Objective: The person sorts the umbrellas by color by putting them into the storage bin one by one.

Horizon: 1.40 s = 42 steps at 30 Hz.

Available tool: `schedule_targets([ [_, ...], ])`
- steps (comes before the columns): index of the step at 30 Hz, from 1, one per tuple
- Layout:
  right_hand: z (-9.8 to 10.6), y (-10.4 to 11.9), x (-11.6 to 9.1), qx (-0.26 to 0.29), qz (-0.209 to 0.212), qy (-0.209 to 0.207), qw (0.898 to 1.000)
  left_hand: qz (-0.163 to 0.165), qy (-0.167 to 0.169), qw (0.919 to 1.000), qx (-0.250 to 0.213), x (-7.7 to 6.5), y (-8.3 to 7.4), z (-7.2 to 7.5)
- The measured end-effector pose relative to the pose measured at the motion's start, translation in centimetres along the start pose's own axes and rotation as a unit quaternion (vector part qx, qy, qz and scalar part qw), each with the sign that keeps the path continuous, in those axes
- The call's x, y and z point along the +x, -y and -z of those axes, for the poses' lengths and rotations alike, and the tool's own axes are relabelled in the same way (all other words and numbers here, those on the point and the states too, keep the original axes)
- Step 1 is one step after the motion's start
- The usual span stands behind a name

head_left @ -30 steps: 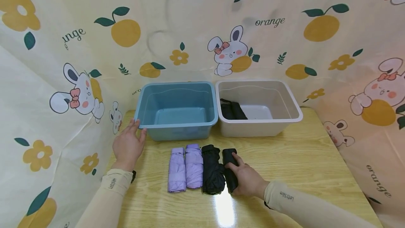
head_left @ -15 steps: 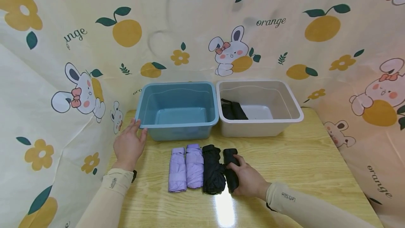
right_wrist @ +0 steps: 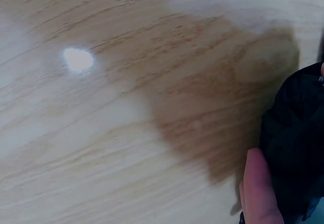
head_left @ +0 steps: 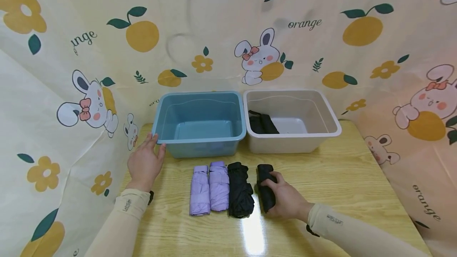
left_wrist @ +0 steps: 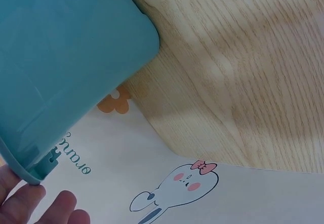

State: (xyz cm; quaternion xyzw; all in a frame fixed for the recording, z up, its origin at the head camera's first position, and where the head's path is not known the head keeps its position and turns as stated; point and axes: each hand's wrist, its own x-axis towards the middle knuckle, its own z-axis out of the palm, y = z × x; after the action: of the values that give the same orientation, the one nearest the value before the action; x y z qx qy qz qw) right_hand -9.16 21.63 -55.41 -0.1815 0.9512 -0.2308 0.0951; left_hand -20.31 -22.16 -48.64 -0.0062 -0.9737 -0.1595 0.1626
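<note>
My right hand (head_left: 287, 199) grips a compact black folded umbrella (head_left: 265, 187), thumb on one side and fingers on the other. In the right wrist view the dark cloth of this umbrella (right_wrist: 293, 133) fills the right edge, with a finger (right_wrist: 259, 188) along it. To its left lie a ruffled black folded umbrella (head_left: 240, 193) and two purple ones, the nearer purple umbrella (head_left: 219, 187) beside the outer purple umbrella (head_left: 200, 191). My left hand (head_left: 144, 165) rests with extended fingers at the front left corner of the blue bin (head_left: 200, 140); its fingertips touch the rim in the left wrist view.
A beige bin (head_left: 292, 144) stands right of the blue one, with black folded cloth items (head_left: 262, 124) at its left end. Both stand at the back of the wooden table (head_left: 339, 177), against a printed curtain (head_left: 214, 19). Light glares off the table front.
My right hand has shifted a little to the right with the black umbrella, widening the gap to the ruffled black one. The left hand stays at the blue bin's corner.
</note>
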Motion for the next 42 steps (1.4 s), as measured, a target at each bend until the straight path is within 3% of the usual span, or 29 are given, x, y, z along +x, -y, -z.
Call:
schedule_targets([
  [11, 4.3, 1.1, -1.6, 0.016, 0.016, 0.003, 1.0, -0.004, 0.001, 1.0, 0.006, -0.1, -0.2, 0.3],
  [23, 12.4, 3.5, -1.4, -0.024, 0.109, -0.029, 0.993, 0.001, 0.005, 0.9999, 0.011, 0.0, -0.1, 0.4],
  [33, 19.3, 3.9, 0.8, -0.034, 0.132, -0.043, 0.99, -0.004, -0.002, 1.0, 0.006, -0.3, -0.2, 0.3],
  [42, 23.9, 3.8, 4.0, -0.065, 0.102, -0.014, 0.993, -0.015, -0.015, 0.9998, -0.006, -0.1, 0.1, 0.1],
])
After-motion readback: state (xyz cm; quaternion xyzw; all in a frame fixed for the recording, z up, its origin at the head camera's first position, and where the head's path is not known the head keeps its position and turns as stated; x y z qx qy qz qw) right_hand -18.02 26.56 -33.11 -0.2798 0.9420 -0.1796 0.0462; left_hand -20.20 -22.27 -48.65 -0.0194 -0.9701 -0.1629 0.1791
